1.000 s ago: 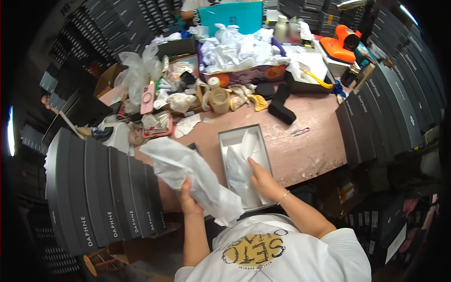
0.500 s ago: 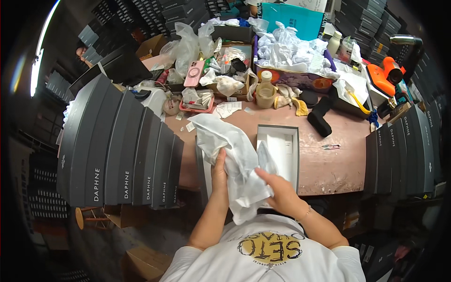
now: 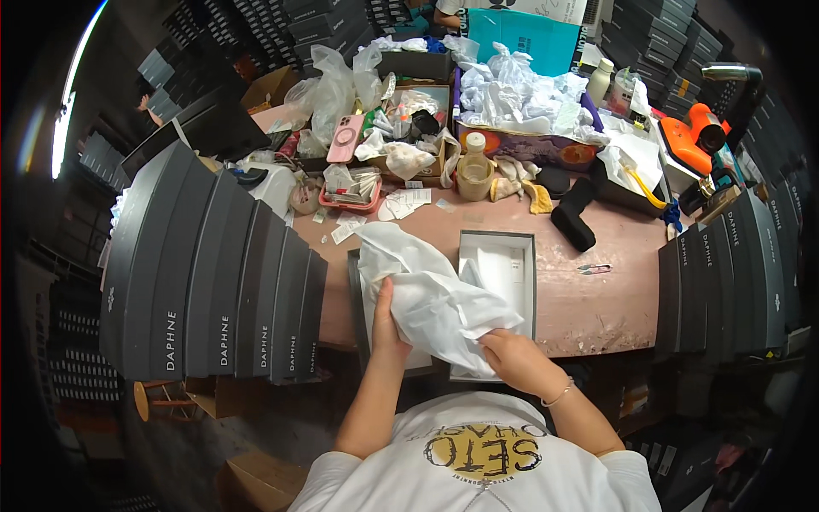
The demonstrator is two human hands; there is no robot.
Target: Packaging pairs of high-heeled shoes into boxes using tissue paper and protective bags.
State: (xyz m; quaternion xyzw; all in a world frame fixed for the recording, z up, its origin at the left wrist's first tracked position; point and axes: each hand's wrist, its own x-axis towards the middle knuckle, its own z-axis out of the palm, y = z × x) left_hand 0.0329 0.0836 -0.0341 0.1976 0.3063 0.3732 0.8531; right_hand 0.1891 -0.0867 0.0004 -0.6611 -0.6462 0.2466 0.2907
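Note:
A bundle of white tissue paper point(image 3: 431, 294) is held in front of me, slanting from upper left to lower right; whatever it wraps is hidden. My left hand point(image 3: 388, 322) grips its left side, thumb up along the paper and the other fingers underneath. At the lower right end, my right hand point(image 3: 512, 357) pinches the paper's edge with curled fingers. Beneath the bundle lies an open grey shoe box with a white inside point(image 3: 514, 294), on the table. Another grey box part point(image 3: 357, 294) shows at the left, mostly covered by the bundle and my hand.
Grey shoe boxes stand in rows at the left point(image 3: 200, 282) and right point(image 3: 712, 282). Small thread snips point(image 3: 595, 269) and a black padded item point(image 3: 576, 218) lie on the pinkish table point(image 3: 597, 316). Behind are a bottle point(image 3: 475, 171), a pink phone point(image 3: 345, 139) and a carton of crumpled paper point(image 3: 529, 149).
The tissue bundle has tilted flatter, its lower end swinging to the right and up. My right hand has moved slightly down and right, pulling the paper's edge outward.

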